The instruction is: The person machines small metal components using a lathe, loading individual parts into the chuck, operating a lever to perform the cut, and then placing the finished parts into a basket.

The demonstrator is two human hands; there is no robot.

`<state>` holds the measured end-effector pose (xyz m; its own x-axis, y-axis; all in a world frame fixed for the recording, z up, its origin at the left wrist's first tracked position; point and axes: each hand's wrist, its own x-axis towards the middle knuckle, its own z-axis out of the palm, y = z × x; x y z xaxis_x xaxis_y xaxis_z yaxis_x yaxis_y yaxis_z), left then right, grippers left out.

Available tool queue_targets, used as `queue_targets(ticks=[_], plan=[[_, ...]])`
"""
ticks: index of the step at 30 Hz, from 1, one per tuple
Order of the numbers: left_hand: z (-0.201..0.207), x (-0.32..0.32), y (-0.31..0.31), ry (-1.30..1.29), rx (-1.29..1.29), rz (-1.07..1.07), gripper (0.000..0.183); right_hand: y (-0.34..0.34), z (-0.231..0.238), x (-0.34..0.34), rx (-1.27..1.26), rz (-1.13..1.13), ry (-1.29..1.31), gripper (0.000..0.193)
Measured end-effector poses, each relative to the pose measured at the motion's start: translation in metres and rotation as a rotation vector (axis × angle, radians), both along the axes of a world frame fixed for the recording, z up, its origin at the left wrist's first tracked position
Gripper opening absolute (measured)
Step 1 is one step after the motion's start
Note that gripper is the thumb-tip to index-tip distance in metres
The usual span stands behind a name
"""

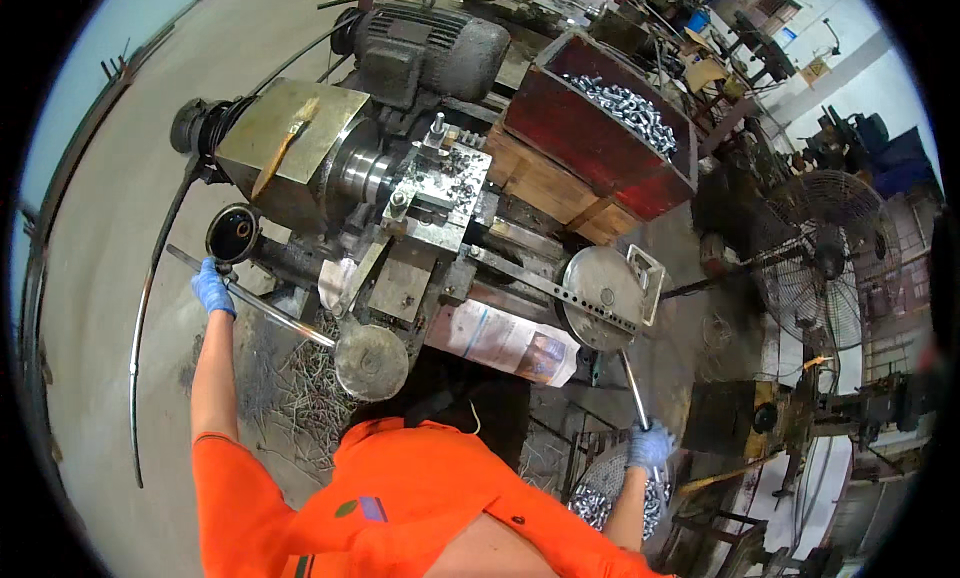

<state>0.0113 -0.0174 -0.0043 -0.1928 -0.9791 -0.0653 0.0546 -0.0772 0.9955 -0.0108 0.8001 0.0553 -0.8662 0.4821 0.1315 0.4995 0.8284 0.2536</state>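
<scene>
My left hand (212,288), in a blue glove, is closed round a long metal lever (285,318) beside a dark round cup (233,234). The lever runs down to a round metal disc (371,362) at the front of a lathe-like machine. My right hand (651,445), gloved in blue too, grips a shiny rod handle (633,385) that slopes down from below a large round plate (603,296). Between my arms lies the machine's tool block (437,190), speckled with dark chips. Left of it is the bright round chuck (366,174).
A wooden-handled brush (281,158) lies on the brass-coloured headstock cover (300,113). Behind stands a motor (430,53). A red bin (600,128) holds many small metal parts, and more fill a basket (585,503) by my right forearm. Metal shavings (300,403) litter the floor; a fan (825,253) stands right.
</scene>
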Motion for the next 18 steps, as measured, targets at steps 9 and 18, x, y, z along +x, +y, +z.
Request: queue_targets(ticks=[9, 18], plan=[[0.008, 0.0, 0.024, 0.01, 0.101, -0.065, 0.024, 0.054, 0.015, -0.192, 0.086, -0.036, 0.005, 0.056], [-0.056, 0.047, -0.014, 0.084, 0.235, -0.149, 0.036, -0.014, -0.014, -0.142, -0.038, 0.304, 0.221, 0.07]])
